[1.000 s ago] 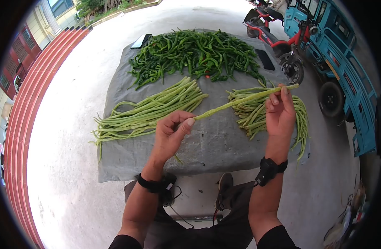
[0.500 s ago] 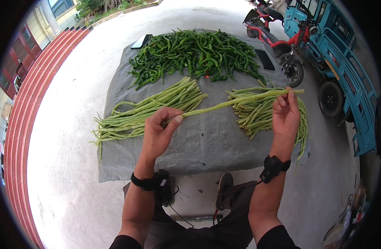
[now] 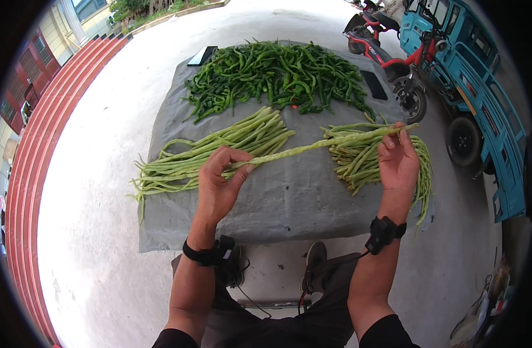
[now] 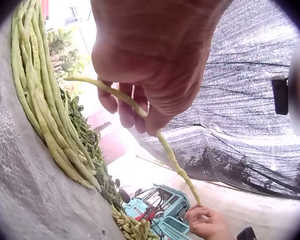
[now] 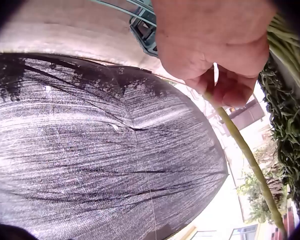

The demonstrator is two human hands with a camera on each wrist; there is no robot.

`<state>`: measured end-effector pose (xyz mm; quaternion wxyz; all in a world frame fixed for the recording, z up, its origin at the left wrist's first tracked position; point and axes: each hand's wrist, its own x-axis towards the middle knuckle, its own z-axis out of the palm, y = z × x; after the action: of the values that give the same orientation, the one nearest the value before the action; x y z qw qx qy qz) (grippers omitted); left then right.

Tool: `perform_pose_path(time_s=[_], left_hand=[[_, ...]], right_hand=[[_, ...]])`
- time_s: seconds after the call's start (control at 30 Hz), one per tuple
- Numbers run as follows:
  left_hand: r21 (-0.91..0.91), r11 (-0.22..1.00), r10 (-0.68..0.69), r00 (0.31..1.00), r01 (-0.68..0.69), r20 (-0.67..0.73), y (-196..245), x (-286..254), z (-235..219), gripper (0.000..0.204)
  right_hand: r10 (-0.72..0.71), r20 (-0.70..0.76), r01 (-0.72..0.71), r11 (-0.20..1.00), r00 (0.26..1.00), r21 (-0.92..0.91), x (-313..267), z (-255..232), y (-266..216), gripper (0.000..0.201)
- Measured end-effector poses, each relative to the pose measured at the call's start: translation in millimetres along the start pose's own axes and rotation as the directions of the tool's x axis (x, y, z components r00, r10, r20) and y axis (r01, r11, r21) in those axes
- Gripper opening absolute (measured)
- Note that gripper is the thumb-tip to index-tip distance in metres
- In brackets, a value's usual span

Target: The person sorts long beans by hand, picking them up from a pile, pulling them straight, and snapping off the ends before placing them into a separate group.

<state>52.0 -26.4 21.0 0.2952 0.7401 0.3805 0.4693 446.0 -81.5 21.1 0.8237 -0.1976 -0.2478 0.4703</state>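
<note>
One long, pale green yardlong bean (image 3: 301, 149) is stretched between both hands above the grey cloth (image 3: 266, 214). My left hand (image 3: 218, 177) pinches it between thumb and fingers, and in the left wrist view a short end of the bean (image 4: 82, 79) sticks out past the palm. Near the opposite end, my right hand (image 3: 399, 159) pinches it with fingertips raised. To the left lies a bundle of long beans (image 3: 237, 136), partly behind the left hand. A second bundle (image 3: 356, 159) lies beneath and beside the right hand, its tips drooping over the cloth's right side.
A broad heap of green chili peppers (image 3: 277, 75) covers the far part of the cloth. Dark phones lie at its left (image 3: 202, 56) and right (image 3: 374, 85). Beyond the right side stand a red scooter (image 3: 393, 58) and a blue cargo tricycle (image 3: 486, 110); red steps (image 3: 45, 133) run along the left.
Both hands have moved apart along the bean, the left hand shifting left and the right hand slightly right and down. In the last half second they have barely moved; the view has tilted slightly.
</note>
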Motion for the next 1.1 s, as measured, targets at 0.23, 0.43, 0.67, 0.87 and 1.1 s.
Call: perform_pose_path(time_s=[0.23, 0.43, 0.67, 0.87, 1.1], left_hand=[[0.002, 1.0, 0.016, 1.0, -0.016, -0.015, -3.2, -0.1, -1.6, 0.016], [-0.004, 0.999, 0.037, 0.999, -0.038, -0.027, -6.8, -0.6, -2.4, 0.019], [0.013, 0.999, 0.041, 0.998, -0.041, -0.047, -10.2, -2.7, -2.8, 0.021], [0.152, 0.984, 0.103, 0.991, -0.089, -0.084, -9.0, -3.1, -6.6, 0.023], [0.566, 0.801, 0.285, 0.956, -0.196, -0.073, -13.4, -2.4, -22.3, 0.023]], right_hand=[[0.032, 0.052, -0.033, 0.999, 0.998, 0.009, 2.2, -5.3, 1.3, 0.023], [0.043, 0.006, -0.043, 0.999, 0.999, 0.016, 2.2, -6.1, 1.7, 0.026], [0.026, -0.047, -0.027, 0.999, 0.999, -0.029, 0.9, 1.9, 4.3, 0.025], [0.011, -0.062, -0.016, 0.996, 0.998, -0.09, 2.8, 4.2, 11.2, 0.025], [0.036, -0.016, -0.038, 0.987, 0.999, -0.155, 2.0, 15.3, 29.6, 0.023]])
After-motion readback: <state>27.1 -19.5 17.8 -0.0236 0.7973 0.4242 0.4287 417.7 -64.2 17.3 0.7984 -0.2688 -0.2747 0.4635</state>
